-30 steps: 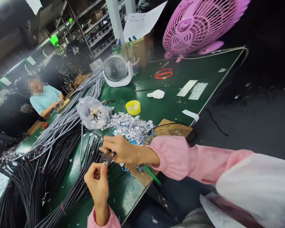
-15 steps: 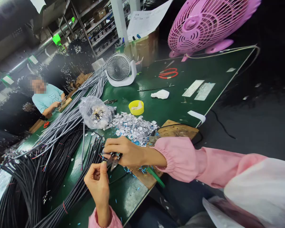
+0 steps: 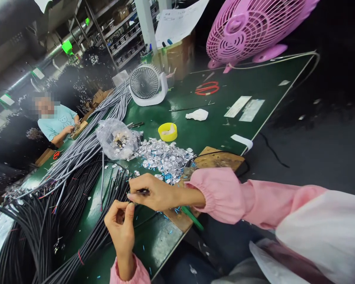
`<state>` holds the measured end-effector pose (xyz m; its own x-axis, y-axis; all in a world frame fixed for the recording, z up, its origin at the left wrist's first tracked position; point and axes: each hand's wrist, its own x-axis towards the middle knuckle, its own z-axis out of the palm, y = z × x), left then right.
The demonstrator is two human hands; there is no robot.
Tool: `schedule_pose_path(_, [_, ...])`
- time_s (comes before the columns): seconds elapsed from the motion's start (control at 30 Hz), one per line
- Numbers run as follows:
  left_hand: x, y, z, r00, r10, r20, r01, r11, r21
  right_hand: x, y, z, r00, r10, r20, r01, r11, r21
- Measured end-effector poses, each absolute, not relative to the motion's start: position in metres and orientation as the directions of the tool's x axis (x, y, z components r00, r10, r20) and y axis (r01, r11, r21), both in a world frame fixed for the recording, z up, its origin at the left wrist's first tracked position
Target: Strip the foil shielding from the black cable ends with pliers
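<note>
Head view: mostly hidden dark tool (image 3: 143,192) in curled right fingers (image 3: 139,182), pinched left fingers (image 3: 129,215) near slim black cables (image 3: 97,232)

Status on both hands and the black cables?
Left hand pinched, contents hidden. Right hand closed round dark object, mostly hidden. Thin black cables bundled beside left hand. Crumpled silver foil scraps heaped beyond right hand.

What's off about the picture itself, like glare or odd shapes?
Head view: pale glare on the green tabletop; a hazy patch upper left; the pink fan looks stretched and tilted; a pixelated patch covers the co-worker's face; the floor is dark.
</note>
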<state>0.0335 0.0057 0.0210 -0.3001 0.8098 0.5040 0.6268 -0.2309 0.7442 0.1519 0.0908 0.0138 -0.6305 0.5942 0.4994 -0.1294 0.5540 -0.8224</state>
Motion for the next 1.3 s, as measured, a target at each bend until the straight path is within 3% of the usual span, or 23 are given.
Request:
schedule_pose_path(0.07, [0.032, 0.006, 0.021, -0.293, 0.801, 0.522, 0.620, -0.257, 0.741, 0.148, 0.085, 0.016, -0.684, 0.678, 0.268, -0.177, 0.203, -0.963])
schedule_pose_path(0.13, [0.032, 0.006, 0.021, -0.304, 0.775, 0.554, 0.629, -0.273, 0.728, 0.144, 0.082, 0.017, -0.720, 0.688, 0.093, -0.208, -0.086, -0.974])
schedule_pose_path(0.27, [0.034, 0.005, 0.023, -0.330, 0.757, 0.564, 0.626, -0.272, 0.731, 0.143, 0.094, 0.020, -0.639, 0.769, -0.017, -0.294, -0.265, -0.918])
schedule_pose_path(0.33, [0.033, 0.004, 0.023, -0.343, 0.773, 0.534, 0.598, -0.258, 0.758, 0.147, 0.106, 0.024, -0.498, 0.867, -0.016, -0.413, -0.253, -0.875])
schedule_pose_path(0.4, [0.032, 0.003, 0.023, -0.360, 0.786, 0.503, 0.579, -0.235, 0.781, 0.153, 0.114, 0.026, -0.309, 0.950, 0.039, -0.507, -0.130, -0.852])
schedule_pose_path(0.43, [0.031, 0.003, 0.023, -0.367, 0.791, 0.489, 0.573, -0.222, 0.789, 0.155, 0.116, 0.027, -0.281, 0.955, 0.098, -0.477, -0.051, -0.877])
schedule_pose_path(0.5, [0.029, 0.003, 0.022, -0.383, 0.798, 0.465, 0.559, -0.200, 0.805, 0.156, 0.112, 0.026, -0.397, 0.890, 0.225, -0.333, 0.089, -0.939])
schedule_pose_path(0.6, [0.027, 0.003, 0.020, -0.399, 0.800, 0.447, 0.541, -0.188, 0.820, 0.154, 0.101, 0.024, -0.542, 0.767, 0.343, -0.199, 0.279, -0.939])
schedule_pose_path(0.8, [0.028, 0.004, 0.017, -0.406, 0.802, 0.439, 0.553, -0.167, 0.816, 0.156, 0.095, 0.023, -0.515, 0.658, 0.549, -0.172, 0.549, -0.818])
schedule_pose_path(1.1, [0.030, 0.005, 0.019, -0.408, 0.797, 0.446, 0.554, -0.172, 0.815, 0.155, 0.096, 0.017, -0.465, 0.596, 0.654, -0.200, 0.650, -0.734])
schedule_pose_path(1.3, [0.029, 0.004, 0.017, -0.407, 0.822, 0.398, 0.522, -0.148, 0.840, 0.154, 0.096, 0.014, -0.535, 0.602, 0.592, -0.173, 0.608, -0.775])
